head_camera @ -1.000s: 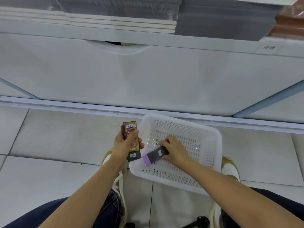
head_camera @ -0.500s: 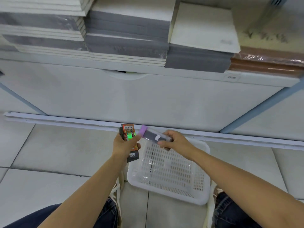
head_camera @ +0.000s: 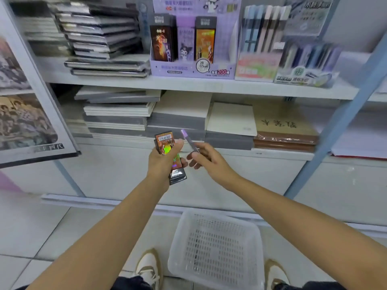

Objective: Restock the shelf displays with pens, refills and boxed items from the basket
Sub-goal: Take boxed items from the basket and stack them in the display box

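- The left hand (head_camera: 161,164) grips a small stack of dark and orange boxes (head_camera: 167,143), fingers curled round them and thumb across the front.
- The right hand (head_camera: 209,162) pinches a slim grey case (head_camera: 189,141) with a purple cap between thumb and fingers, just beside the boxes, cap tilted up.
- The white basket (head_camera: 178,237) sits on the floor below both arms.
- A purple display (head_camera: 188,70) on the upper shelf (head_camera: 209,85) holds similar boxes upright.

Single wide-angle view from the head, facing forward and tilting down: shelves (head_camera: 188,85) close ahead fill the top, basket (head_camera: 177,248) on the floor (head_camera: 62,227) right below.
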`<state>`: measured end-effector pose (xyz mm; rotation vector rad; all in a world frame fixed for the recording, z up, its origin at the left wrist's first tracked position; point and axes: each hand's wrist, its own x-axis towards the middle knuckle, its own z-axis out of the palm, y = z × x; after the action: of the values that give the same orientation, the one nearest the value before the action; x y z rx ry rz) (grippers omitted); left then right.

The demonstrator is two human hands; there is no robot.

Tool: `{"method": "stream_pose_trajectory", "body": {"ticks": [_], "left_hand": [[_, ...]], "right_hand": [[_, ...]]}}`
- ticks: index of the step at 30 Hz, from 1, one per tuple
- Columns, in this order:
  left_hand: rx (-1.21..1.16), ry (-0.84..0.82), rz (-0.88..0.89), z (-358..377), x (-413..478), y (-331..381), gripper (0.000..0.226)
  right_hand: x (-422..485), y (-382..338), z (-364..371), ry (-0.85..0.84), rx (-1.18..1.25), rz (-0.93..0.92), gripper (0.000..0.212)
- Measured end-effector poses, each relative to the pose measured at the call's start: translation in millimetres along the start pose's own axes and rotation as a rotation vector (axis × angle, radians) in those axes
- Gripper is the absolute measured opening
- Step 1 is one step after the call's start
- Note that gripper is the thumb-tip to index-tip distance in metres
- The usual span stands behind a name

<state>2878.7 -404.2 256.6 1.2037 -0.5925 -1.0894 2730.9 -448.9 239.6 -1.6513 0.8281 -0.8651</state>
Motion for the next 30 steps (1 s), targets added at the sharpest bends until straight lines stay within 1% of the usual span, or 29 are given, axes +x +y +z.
{"method": "stream_pose_trajectory", "body": {"ticks": [1,5,7,10,12,13,16,20,24,26,30], "left_hand": [[-0.016,-0.028,0.000,3,-2,11,0.031],[-0.041,-0.147,0.008,18,-16,43,0.039],[-0.021,-0.193,0.027,26,-22,55,0.043],[0.034,-0.205,0.097,34,-27,76,0.035],[0.121,-0.194,0.161,35,-27,90,0.030],[0.175,-0.201,0.193,34,-27,96,0.030],[0.264,-0.247,0.236,35,-27,113,0.029],[0.207,-0.306,0.165,38,-24,138,0.020],[0.069,-0.267,0.011,39,-16,172,0.009],[0.008,-0.271,0.026,39,-11,186,0.011],[0.000,-0.274,0.134,35,4,199,0.018]], "right_hand": [[2,-15,-2,0.020,0.031,-0.018,0.023],[9,-65,-4,0.138,0.131,-0.052,0.026],[10,-82,-4,0.152,0.160,-0.080,0.029],[12,-103,-5,0.108,0.209,-0.140,0.027],[16,-119,-8,0.121,0.212,-0.208,0.026],[18,-128,-11,0.136,0.212,-0.247,0.029],[28,-158,-22,0.216,0.102,-0.313,0.039],[47,-191,-38,0.263,-0.047,-0.337,0.029],[68,-223,-55,0.331,-0.102,-0.369,0.018],[81,-237,-64,0.387,-0.141,-0.412,0.018],[107,-253,-77,0.433,-0.278,-0.506,0.018]]}}
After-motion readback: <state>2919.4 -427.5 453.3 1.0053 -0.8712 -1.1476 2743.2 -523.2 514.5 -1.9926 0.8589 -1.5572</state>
